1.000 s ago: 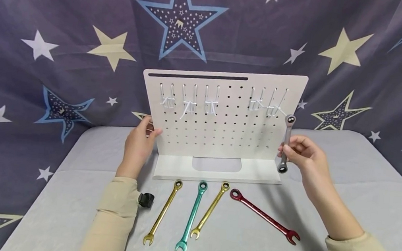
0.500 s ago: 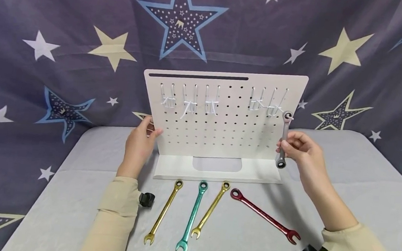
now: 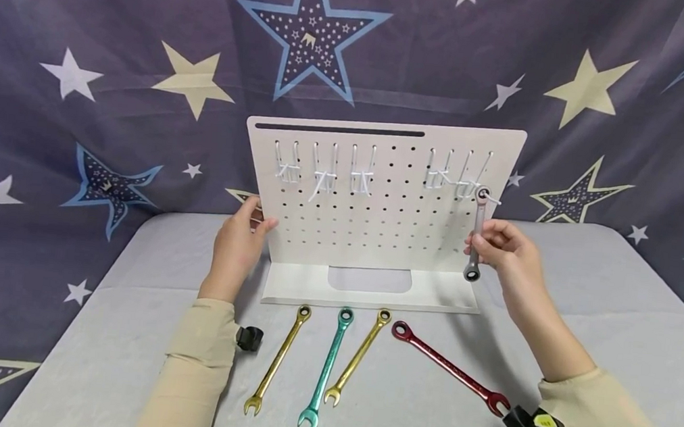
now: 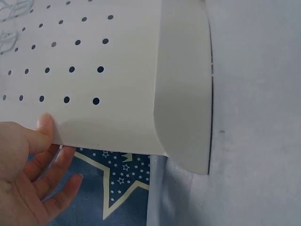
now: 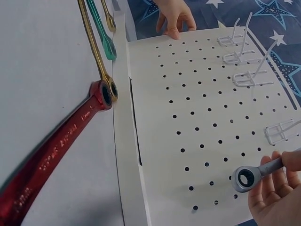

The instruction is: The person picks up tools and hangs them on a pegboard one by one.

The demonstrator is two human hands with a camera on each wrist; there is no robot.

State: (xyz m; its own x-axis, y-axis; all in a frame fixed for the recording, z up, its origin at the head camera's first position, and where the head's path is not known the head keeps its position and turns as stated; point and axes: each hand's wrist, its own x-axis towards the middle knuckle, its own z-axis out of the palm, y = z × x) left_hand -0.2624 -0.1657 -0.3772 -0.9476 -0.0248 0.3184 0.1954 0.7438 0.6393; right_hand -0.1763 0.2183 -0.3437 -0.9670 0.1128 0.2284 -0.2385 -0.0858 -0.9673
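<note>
The person's right hand (image 3: 512,259) has thumb and fingers pinched on the shaft of the gray wrench (image 3: 479,222), which stands nearly upright in front of the right edge of the white pegboard (image 3: 352,231); its upper ring sits at the end of the rightmost hook (image 3: 465,190), and the hook's white tip shows just past the ring; the left hand (image 3: 235,248) is clamped on the board's left edge, thumb on the front face, fingers behind; four wrenches lie on the gray table (image 3: 631,327) before the board, a gold wrench (image 3: 276,364) at far left, then a green wrench (image 3: 327,368), a second gold wrench (image 3: 358,357), and a red wrench (image 3: 449,364) slanting the other way; a star-patterned cloth (image 3: 416,64) hangs behind.
</note>
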